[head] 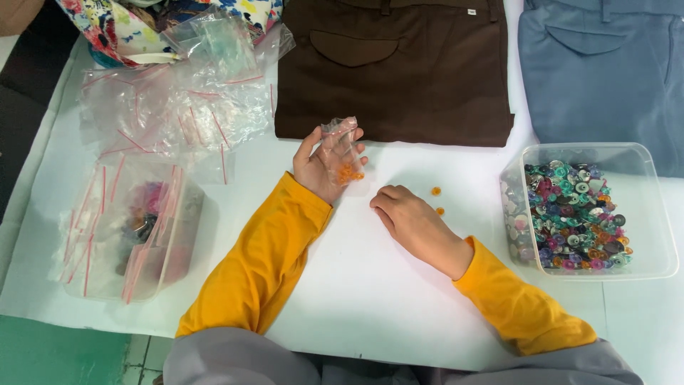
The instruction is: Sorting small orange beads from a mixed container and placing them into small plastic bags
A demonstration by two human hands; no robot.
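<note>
The left hand point(324, 167) holds a small clear zip bag point(340, 150) upright at about 12 o'clock from the body, thumb on one side and fingers curled on the other, pinching the plastic so the mouth points up; a cluster of orange buttons sits at the bag's bottom, which suggests the bag is kept vertical so they stay in. The right hand point(410, 217) rests on the white counter point(370, 285) just to the 3 o'clock side of the left, fingers curled loosely under; whether it pinches anything I cannot tell. Just past its knuckles, at about 1 o'clock, 2 loose orange buttons point(436, 191) lie on the counter, apart from the fingertips and close to the bag.

At 3 o'clock a clear plastic tub point(659, 214) holds a heap of mixed coloured buttons, within easy reach of the right hand. At 9 o'clock another clear tub point(182, 235) is stuffed with filled zip bags, and at 11 o'clock a loose pile of empty zip bags point(178, 107) with red seal strips spreads out. At 12 o'clock lie folded brown trousers point(392, 71), with folded blue trousers point(605, 71) at 2 o'clock and a floral cloth point(114, 28) at the far 11 o'clock corner. Nothing lies between the hands and the loose buttons
</note>
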